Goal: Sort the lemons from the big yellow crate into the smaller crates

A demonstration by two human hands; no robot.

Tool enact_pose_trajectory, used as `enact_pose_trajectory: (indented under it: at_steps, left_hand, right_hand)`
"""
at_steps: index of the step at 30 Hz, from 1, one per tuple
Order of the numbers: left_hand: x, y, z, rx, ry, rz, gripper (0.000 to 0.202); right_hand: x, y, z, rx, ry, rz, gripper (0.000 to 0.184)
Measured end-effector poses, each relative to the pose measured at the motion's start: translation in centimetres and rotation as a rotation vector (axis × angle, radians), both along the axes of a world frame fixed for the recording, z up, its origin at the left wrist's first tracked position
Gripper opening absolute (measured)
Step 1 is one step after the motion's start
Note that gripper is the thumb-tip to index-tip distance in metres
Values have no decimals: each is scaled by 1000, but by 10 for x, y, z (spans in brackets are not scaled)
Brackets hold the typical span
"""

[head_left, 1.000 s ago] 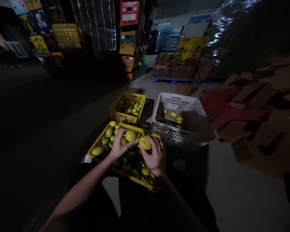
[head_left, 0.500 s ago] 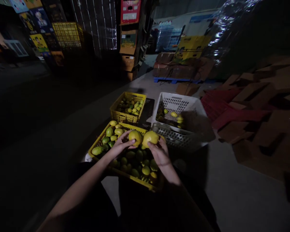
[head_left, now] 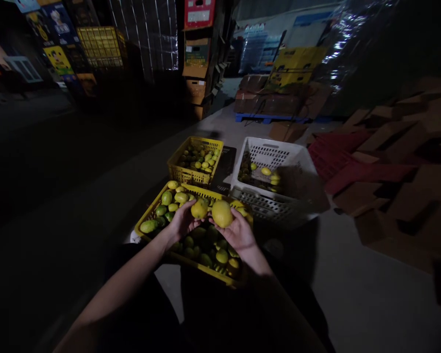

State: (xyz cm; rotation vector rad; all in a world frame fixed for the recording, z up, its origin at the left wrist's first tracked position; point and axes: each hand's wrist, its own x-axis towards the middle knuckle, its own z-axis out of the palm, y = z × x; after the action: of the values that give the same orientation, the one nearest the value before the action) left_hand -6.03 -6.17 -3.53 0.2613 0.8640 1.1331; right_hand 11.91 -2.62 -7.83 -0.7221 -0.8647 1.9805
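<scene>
A near yellow crate (head_left: 147,216) filled with several green and yellow lemons lies right in front of me. Above it my left hand (head_left: 182,223) is closed round a small yellow lemon (head_left: 199,209). My right hand (head_left: 237,233), palm up, cups a larger yellow lemon (head_left: 222,213) beside it. The two fruits are almost touching over the crate's middle.
A smaller yellow crate (head_left: 185,172) of lemons stands behind the near one. A white crate (head_left: 275,152) with a few lemons sits to its right. Flattened cardboard and red sheets (head_left: 356,169) lie at right. Stacked boxes (head_left: 196,54) rise at the back. The floor at left is dark.
Both hands lifted their lemons up off the pile, then drew them slightly back toward me. My right hand turned palm up under its lemon.
</scene>
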Motion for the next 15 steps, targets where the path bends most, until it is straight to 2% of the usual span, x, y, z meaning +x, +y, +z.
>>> enact_pose_trajectory:
  at_steps: [4,7,9,12,15]
  left_hand:
    - [1,-4,1,-12,51,45,20]
    - [0,-7,-1,72,84,66,10]
    - [-1,-9,-4,141,114,77,3]
    - [-5,-12,-8,149,119,47,6]
    - [-11,-15,-14,94,57,16,6]
  right_hand:
    - [-1,-1,-5,34,-45,5,29]
    - [-3,-4,-3,-58,-45,-50,31]
    - [-5,-5,1,-98,-30,-23,37]
    - [-9,-5,6,-80,-11,41,47]
    - [-13,-2,1,-53,-14,18,46]
